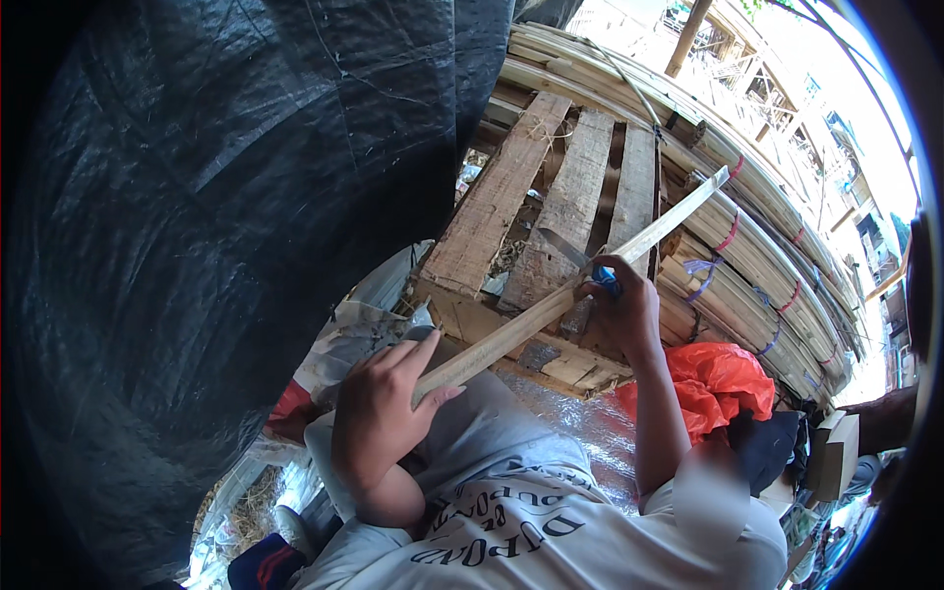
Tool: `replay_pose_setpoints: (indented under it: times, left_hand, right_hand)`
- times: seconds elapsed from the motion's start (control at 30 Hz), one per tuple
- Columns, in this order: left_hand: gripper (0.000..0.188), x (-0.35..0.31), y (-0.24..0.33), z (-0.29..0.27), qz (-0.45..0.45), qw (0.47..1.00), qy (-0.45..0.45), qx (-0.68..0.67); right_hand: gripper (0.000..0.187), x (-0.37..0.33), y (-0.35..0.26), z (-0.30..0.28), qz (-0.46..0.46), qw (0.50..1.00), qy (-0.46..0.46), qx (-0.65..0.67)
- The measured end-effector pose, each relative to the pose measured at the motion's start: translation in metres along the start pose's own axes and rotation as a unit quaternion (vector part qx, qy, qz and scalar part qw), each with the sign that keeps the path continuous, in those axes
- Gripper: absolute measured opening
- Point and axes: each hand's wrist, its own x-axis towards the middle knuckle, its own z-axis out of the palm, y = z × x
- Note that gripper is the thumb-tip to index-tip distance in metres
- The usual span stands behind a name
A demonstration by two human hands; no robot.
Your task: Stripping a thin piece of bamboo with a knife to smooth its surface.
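A long, pale wooden strip (531, 324) slants across the view from lower left to upper right, over a slatted wooden pallet (565, 182). Its near end lies between the thumb and the mostly straight fingers of my left hand (379, 408), which holds it there. Gripped in my right hand (629, 305) is a knife (605, 279) with a blue handle. The knife's blade (562, 246) points up and to the left, beyond the strip's far side. My right fingers are curled around the handle, right beside the strip's middle; whether they also touch the wood is hard to see.
Bundles of thin wooden strips (757, 256), tied with red and purple bands, are stacked at the right. A dark plastic sheet (226, 216) hangs close on the left. An orange-red plastic bag (716, 388) lies by my right forearm. Another person's arm (885, 418) shows at far right.
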Motion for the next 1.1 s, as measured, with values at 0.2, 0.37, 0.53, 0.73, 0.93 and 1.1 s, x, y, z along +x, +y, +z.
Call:
replay_pose_setpoints:
  times: [0.2, 0.37, 0.53, 0.73, 0.93, 1.1]
  left_hand:
    - [0.042, -0.043, -0.018, -0.002, -0.029, 0.995, 0.071, -0.056]
    - [0.042, -0.063, -0.029, -0.009, 0.027, 0.995, 0.063, -0.078]
    - [0.039, -0.045, -0.035, -0.005, 0.053, 0.980, 0.014, -0.189]
    - [0.032, -0.021, -0.036, 0.024, 0.023, 0.972, 0.107, -0.207]
    - [0.025, 0.000, -0.034, 0.060, 0.017, 0.950, 0.167, -0.264]
    - [0.021, 0.012, -0.025, 0.075, 0.068, 0.951, 0.220, -0.204]
  right_hand:
    - [0.035, 0.002, -0.005, 0.006, 0.027, 1.000, -0.003, -0.009]
    - [0.036, 0.003, 0.003, 0.008, 0.022, 1.000, 0.010, -0.001]
    - [0.036, 0.002, 0.002, 0.005, 0.035, 0.999, 0.010, -0.011]
    - [0.035, 0.005, 0.008, -0.002, 0.028, 0.999, 0.022, 0.025]
    - [0.011, 0.016, 0.034, -0.029, 0.016, 0.999, 0.017, 0.028]
    - [0.008, 0.028, 0.030, -0.038, 0.103, 0.993, 0.056, -0.033]
